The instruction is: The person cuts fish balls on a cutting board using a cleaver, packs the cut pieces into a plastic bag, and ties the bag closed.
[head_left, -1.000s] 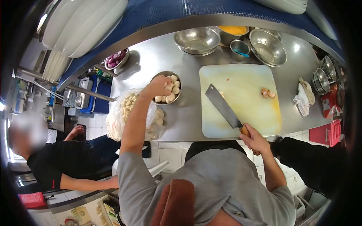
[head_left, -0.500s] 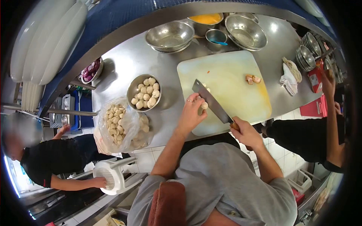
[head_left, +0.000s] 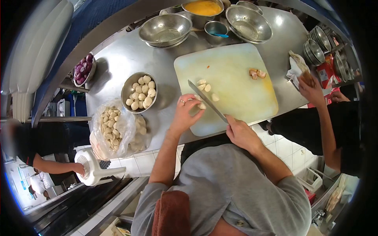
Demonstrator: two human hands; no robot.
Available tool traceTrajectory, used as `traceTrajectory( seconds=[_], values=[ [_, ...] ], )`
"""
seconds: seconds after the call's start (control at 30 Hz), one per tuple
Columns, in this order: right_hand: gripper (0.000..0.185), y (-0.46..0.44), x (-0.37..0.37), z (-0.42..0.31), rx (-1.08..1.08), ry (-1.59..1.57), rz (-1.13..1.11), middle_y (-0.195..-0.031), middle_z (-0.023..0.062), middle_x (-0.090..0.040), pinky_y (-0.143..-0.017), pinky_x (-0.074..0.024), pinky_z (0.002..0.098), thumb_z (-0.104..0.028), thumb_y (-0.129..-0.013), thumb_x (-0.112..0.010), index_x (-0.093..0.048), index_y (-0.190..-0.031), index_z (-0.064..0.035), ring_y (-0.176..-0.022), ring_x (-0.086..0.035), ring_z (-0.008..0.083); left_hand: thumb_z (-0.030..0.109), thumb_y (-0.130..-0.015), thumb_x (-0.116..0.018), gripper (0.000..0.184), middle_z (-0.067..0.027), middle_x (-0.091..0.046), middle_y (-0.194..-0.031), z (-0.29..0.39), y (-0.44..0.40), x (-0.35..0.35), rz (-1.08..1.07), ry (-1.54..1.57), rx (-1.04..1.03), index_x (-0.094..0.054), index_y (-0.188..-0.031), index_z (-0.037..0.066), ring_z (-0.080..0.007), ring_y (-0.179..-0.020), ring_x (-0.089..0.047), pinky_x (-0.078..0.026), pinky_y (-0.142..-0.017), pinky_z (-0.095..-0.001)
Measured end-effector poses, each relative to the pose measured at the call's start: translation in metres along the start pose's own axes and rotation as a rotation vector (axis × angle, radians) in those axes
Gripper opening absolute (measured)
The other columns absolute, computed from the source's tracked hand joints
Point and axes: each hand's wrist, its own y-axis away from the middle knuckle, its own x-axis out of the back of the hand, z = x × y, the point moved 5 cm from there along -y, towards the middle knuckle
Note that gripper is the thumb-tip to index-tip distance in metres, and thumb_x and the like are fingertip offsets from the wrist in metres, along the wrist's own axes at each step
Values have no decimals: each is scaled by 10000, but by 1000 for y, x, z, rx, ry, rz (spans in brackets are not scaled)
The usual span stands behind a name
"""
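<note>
My right hand [head_left: 241, 133] is wrapped round the handle of a cleaver [head_left: 208, 101], whose blade stands nearly edge-down over the left part of a pale cutting board [head_left: 236, 106]. Pinched in the fingers of my left hand [head_left: 187, 112] is a whitish round piece [head_left: 201, 105], close against the blade's left side. Several cut pale pieces [head_left: 204, 85] lie just beyond the blade. Small brownish-pink chunks [head_left: 257, 73] sit on the board's right side. A steel bowl [head_left: 125, 91] of pale balls stands left of the board, with a clear plastic bag [head_left: 128, 131] of pale pieces nearer me.
Steel colanders [head_left: 165, 31], a pot [head_left: 185, 10] of orange liquid and a small bowl [head_left: 216, 28] stand behind the board. Red onions [head_left: 83, 69] sit far left. At right, a co-worker's hand [head_left: 311, 89] is by a cloth [head_left: 295, 69]. Another person holds a white stool [head_left: 89, 166].
My left hand went from the ball bowl to the board with a piece. The blade has turned upright and more cut pieces lie beside it. A co-worker's hand has reached in at right.
</note>
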Motion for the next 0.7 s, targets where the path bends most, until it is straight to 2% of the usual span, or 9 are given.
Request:
traceTrajectory(
  seconds=[0.03, 0.1, 0.23, 0.33, 0.7],
  values=[
    [360, -1, 0, -1, 17, 0, -6, -868, 286, -641, -754, -506, 535, -31, -879, -561, -461, -1219, 37, -838, -638, 465, 97, -711, -835, 313, -84, -587, -1143, 1, -3, 3, -1, 2, -1, -671, -976, 69, -299, -1136, -563, -499, -932, -411],
    [348, -4, 0, 2, 9, -8, -5, -831, 279, -634, -724, -490, 535, -25, -886, -556, -470, -1218, 35, -806, -634, 465, 105, -719, -836, 288, -74, -605, -1091, 4, -7, 5, -61, -48, -60, -677, -956, 71, -297, -1066, -564, -499, -896, -411],
    [342, -7, 7, -4, 16, -63, 64, -770, 265, -623, -663, -473, 535, -4, -887, -552, -479, -1219, 38, -733, -629, 462, 104, -735, -826, 276, -67, -611, -1056, 8, -10, 0, -59, -29, -103, -676, -965, 78, -307, -1036, -562, -488, -898, -419],
    [376, -9, 11, -11, -11, -47, 34, -781, 273, -640, -696, -514, 530, -1, -861, -559, -462, -1221, 49, -770, -647, 455, 97, -745, -818, 266, -72, -612, -1054, 10, -11, -4, -61, -83, -150, -674, -968, 80, -314, -1033, -562, -488, -884, -425],
    [370, 9, 14, -30, -8, -9, -14, -798, 275, -651, -693, -526, 519, -24, -889, -558, -459, -1235, 59, -758, -654, 454, 74, -742, -807, 288, -90, -628, -1049, 11, -12, -2, -56, -69, -121, -665, -992, 59, -336, -1017, -579, -510, -860, -432]
  ],
)
